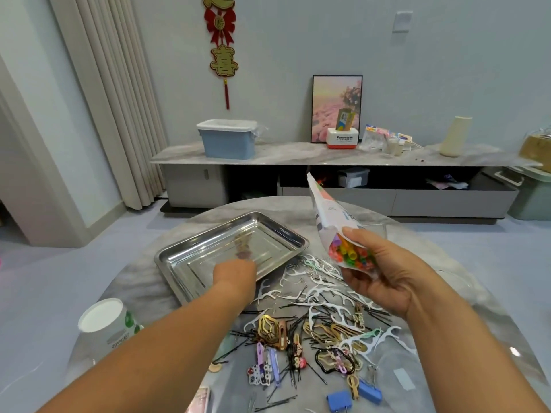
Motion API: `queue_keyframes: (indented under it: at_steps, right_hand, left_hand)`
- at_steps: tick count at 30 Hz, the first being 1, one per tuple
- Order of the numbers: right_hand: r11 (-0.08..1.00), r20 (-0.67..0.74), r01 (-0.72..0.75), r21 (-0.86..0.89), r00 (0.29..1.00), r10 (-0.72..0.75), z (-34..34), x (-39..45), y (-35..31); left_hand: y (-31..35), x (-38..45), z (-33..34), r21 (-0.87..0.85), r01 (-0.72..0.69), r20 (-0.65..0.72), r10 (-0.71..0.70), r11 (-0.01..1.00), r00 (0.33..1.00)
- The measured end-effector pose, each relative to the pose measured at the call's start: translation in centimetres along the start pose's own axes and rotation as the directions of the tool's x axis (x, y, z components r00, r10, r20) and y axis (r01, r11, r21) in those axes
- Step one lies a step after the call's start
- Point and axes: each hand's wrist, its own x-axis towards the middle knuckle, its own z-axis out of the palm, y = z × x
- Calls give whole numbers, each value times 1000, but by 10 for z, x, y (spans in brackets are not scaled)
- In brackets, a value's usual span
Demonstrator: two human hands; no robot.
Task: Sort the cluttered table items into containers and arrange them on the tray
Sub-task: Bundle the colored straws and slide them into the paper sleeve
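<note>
L grip reaching fwd, blurred; R grip raised, fingers curled.

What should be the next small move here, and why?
Probably lay the bag of colourful straws in the steel tray. The right hand already has a grip on it, the left hand hovers at the tray's near rim, and the tray looks bare.

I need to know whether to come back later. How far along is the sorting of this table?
Barely started. Nothing looks done: the metal tray holds no containers. In hand: the right hand grips a bag of colourful straws, while the left hand reaches over the tray's near edge. Left: the pile of floss picks, hair pins, hair clips and binder clips is unsorted.
</note>
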Motion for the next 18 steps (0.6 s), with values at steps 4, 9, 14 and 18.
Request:
queue_keyframes:
  at_steps: [4, 9, 14, 18]
  right_hand:
    - [1000, 10, 21, -8, 1000, -21, 1, 6, -2]
    - [998, -1, 62, 25, 998, -62, -2, 13, -6]
    - [996, 14, 70, 50, 997, -70, -2, 12, -6]
    - [995, 6, 74, 63, 997, -75, -2, 8, -4]
  left_hand:
    - [0, 11, 1, -11, -30, -71, 30, 999, 997]
    - [-49, 38, -64, -299, 71, -221, -142, 952, 965]
    - [-93, 55, -141, -529, 45, -344, -263, 848, 901]
    - [-98, 53, -146, -509, -27, -431, -228, 860, 873]
